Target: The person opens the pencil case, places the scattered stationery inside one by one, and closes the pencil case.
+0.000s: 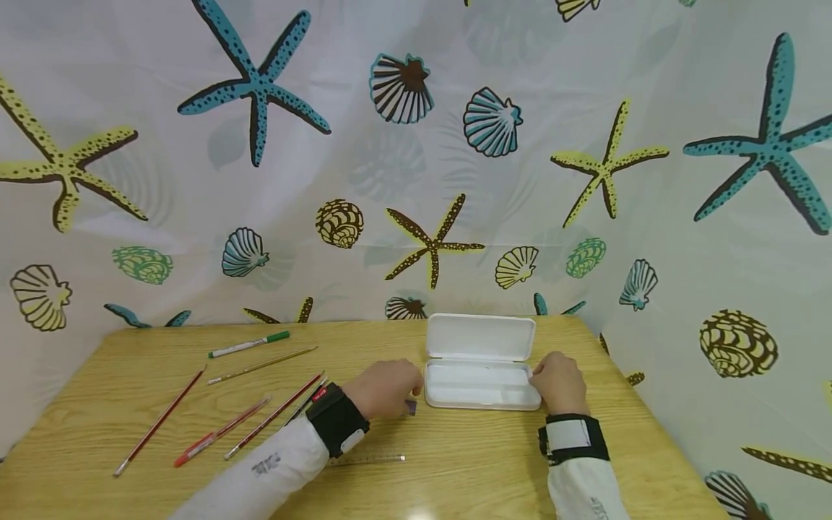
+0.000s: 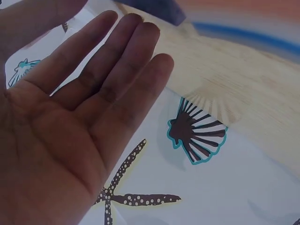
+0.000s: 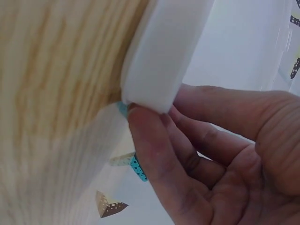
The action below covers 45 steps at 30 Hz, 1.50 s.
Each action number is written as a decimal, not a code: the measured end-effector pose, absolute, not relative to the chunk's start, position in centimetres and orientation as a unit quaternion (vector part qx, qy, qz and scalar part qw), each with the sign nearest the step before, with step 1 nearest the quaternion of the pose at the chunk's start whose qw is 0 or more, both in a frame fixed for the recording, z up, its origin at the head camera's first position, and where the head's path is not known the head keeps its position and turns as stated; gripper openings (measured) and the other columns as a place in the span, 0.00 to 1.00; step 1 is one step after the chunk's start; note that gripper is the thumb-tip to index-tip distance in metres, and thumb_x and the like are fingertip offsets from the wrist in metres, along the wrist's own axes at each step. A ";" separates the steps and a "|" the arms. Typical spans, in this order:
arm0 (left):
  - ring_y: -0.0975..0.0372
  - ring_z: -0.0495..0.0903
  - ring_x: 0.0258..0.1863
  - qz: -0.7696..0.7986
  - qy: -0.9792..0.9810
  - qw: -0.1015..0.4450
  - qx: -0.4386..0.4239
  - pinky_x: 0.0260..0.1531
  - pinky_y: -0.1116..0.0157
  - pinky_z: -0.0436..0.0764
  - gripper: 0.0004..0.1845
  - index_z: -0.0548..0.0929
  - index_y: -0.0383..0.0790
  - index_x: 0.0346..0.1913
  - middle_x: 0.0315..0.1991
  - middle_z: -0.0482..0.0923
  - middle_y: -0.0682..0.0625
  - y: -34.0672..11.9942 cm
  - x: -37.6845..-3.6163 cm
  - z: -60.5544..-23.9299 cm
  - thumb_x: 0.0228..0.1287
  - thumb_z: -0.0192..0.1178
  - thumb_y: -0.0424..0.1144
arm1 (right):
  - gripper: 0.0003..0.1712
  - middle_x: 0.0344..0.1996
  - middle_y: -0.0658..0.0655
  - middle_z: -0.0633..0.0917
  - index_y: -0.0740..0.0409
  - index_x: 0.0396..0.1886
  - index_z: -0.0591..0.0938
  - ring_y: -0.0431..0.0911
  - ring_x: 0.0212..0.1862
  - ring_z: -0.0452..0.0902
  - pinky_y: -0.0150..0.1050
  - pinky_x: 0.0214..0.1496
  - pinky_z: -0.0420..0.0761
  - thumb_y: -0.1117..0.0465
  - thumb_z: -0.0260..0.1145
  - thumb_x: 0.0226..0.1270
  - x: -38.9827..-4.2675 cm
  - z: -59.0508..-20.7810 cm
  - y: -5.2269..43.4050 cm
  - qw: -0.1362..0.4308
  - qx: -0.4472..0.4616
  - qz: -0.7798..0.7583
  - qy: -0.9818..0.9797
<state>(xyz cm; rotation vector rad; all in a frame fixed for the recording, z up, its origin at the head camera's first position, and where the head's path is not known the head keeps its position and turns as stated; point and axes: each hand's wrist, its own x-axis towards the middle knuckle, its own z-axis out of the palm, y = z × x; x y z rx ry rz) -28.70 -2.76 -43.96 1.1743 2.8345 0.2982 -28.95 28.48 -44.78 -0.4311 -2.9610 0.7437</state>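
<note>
An open white pencil case [image 1: 482, 383] stands on the table with its lid [image 1: 481, 337] raised at the back. My right hand [image 1: 560, 383] pinches the case's right end; in the right wrist view, thumb and fingers [image 3: 152, 154] lie on either side of its white wall [image 3: 159, 51]. Left of the case, my left hand [image 1: 388, 388] reaches down to a small dark purple block [image 1: 411, 407]. Seen from the left wrist, that block [image 2: 159, 8] lies by the fingertips, with the fingers [image 2: 136, 98] fairly straight. I cannot tell whether they touch it.
On the left lie a green-capped marker [image 1: 249, 344], a gold pencil [image 1: 262, 365], red pencils [image 1: 160, 420] and a red pen [image 1: 221, 432]. A dark pencil [image 1: 305, 401] and a clear ruler [image 1: 373, 458] are partly behind my left arm. Patterned cloth [image 1: 416, 159] hangs behind the table.
</note>
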 end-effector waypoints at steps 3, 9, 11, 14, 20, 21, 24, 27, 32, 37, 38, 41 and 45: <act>0.66 0.71 0.26 0.097 0.920 0.038 0.378 0.30 0.68 0.75 0.06 0.86 0.41 0.31 0.27 0.79 0.56 -2.6 -28.6 -44.3 0.60 0.75 0.33 | 0.06 0.28 0.64 0.85 0.71 0.32 0.86 0.56 0.30 0.79 0.46 0.31 0.79 0.69 0.69 0.62 -29.0 -44.7 28.5 0.024 -0.144 0.242 -0.959; 0.66 0.68 0.25 0.108 0.918 0.047 0.378 0.28 0.70 0.72 0.10 0.83 0.42 0.27 0.24 0.71 0.57 -2.5 -28.7 -44.9 0.61 0.72 0.28 | 0.06 0.28 0.64 0.85 0.71 0.32 0.86 0.55 0.30 0.79 0.46 0.31 0.79 0.69 0.69 0.62 -29.0 -44.9 28.7 0.024 -0.145 0.240 -0.960; 0.66 0.68 0.24 0.109 0.917 0.045 0.382 0.27 0.70 0.71 0.11 0.83 0.42 0.26 0.23 0.71 0.57 -2.6 -28.7 -45.0 0.61 0.72 0.26 | 0.06 0.28 0.65 0.85 0.71 0.32 0.86 0.56 0.30 0.79 0.45 0.31 0.79 0.69 0.70 0.62 -28.9 -44.9 28.7 0.022 -0.145 0.242 -0.959; 0.67 0.67 0.23 0.113 0.913 0.040 0.389 0.27 0.70 0.70 0.12 0.82 0.41 0.25 0.22 0.70 0.58 -2.7 -28.6 -45.1 0.60 0.72 0.26 | 0.06 0.29 0.64 0.85 0.71 0.32 0.86 0.55 0.31 0.80 0.45 0.31 0.79 0.69 0.70 0.62 -28.8 -44.9 28.6 0.019 -0.146 0.246 -0.958; 0.67 0.66 0.23 0.112 0.910 0.033 0.397 0.26 0.70 0.69 0.12 0.82 0.41 0.25 0.22 0.69 0.57 -2.7 -28.6 -45.0 0.60 0.72 0.25 | 0.07 0.28 0.64 0.85 0.72 0.32 0.86 0.56 0.31 0.80 0.46 0.32 0.79 0.68 0.69 0.63 -28.7 -44.9 28.6 0.019 -0.148 0.247 -0.957; 0.67 0.66 0.23 0.111 0.911 0.034 0.397 0.26 0.70 0.69 0.12 0.82 0.41 0.25 0.22 0.70 0.57 -2.6 -28.5 -44.8 0.60 0.72 0.25 | 0.07 0.28 0.64 0.85 0.72 0.32 0.86 0.56 0.31 0.80 0.46 0.32 0.79 0.68 0.69 0.63 -28.8 -44.9 28.7 0.021 -0.148 0.247 -0.957; 0.66 0.67 0.23 0.110 0.912 0.037 0.394 0.26 0.71 0.70 0.11 0.83 0.41 0.26 0.23 0.70 0.57 -2.6 -28.4 -44.4 0.59 0.72 0.25 | 0.07 0.28 0.64 0.85 0.71 0.31 0.86 0.55 0.31 0.80 0.47 0.33 0.80 0.69 0.70 0.63 -28.8 -45.0 28.7 0.024 -0.145 0.245 -0.958; 0.66 0.67 0.24 0.109 0.913 0.032 0.393 0.26 0.70 0.71 0.11 0.83 0.40 0.25 0.23 0.71 0.57 -2.6 -28.4 -43.7 0.57 0.73 0.24 | 0.06 0.28 0.64 0.85 0.71 0.30 0.86 0.55 0.31 0.79 0.46 0.32 0.79 0.69 0.70 0.62 -28.9 -45.1 28.8 0.028 -0.141 0.245 -0.959; 0.64 0.65 0.25 0.114 0.909 0.020 0.400 0.27 0.68 0.69 0.09 0.83 0.38 0.27 0.24 0.69 0.54 -2.3 -28.9 -42.6 0.60 0.72 0.26 | 0.06 0.26 0.62 0.84 0.70 0.28 0.86 0.54 0.29 0.79 0.44 0.29 0.77 0.69 0.69 0.61 -28.8 -45.0 28.8 0.033 -0.136 0.251 -0.958; 0.64 0.67 0.25 0.127 0.899 0.013 0.418 0.28 0.69 0.70 0.06 0.86 0.37 0.29 0.25 0.73 0.54 -1.6 -29.6 -41.6 0.62 0.71 0.27 | 0.07 0.23 0.60 0.83 0.68 0.23 0.84 0.53 0.27 0.78 0.42 0.25 0.75 0.71 0.69 0.60 -28.5 -44.6 28.7 0.041 -0.131 0.254 -0.957; 0.64 0.68 0.25 0.131 0.897 0.012 0.422 0.28 0.69 0.71 0.06 0.86 0.37 0.29 0.25 0.75 0.54 -1.5 -29.7 -41.3 0.63 0.71 0.28 | 0.07 0.23 0.60 0.83 0.68 0.23 0.84 0.53 0.27 0.77 0.42 0.25 0.75 0.71 0.69 0.60 -28.5 -44.6 28.7 0.040 -0.130 0.255 -0.957; 0.65 0.71 0.25 0.139 0.891 -0.004 0.432 0.29 0.70 0.74 0.06 0.88 0.37 0.30 0.26 0.79 0.52 -1.0 -30.0 -40.3 0.64 0.70 0.28 | 0.08 0.23 0.60 0.82 0.67 0.23 0.84 0.53 0.27 0.77 0.42 0.26 0.74 0.70 0.69 0.61 -28.5 -44.6 28.6 0.038 -0.132 0.257 -0.957; 0.65 0.76 0.27 0.145 0.881 -0.031 0.450 0.31 0.70 0.77 0.05 0.88 0.37 0.31 0.29 0.83 0.50 -0.4 -30.3 -39.0 0.65 0.70 0.28 | 0.08 0.22 0.59 0.82 0.67 0.23 0.83 0.53 0.27 0.77 0.42 0.26 0.74 0.71 0.69 0.61 -28.5 -44.8 28.7 0.038 -0.131 0.258 -0.957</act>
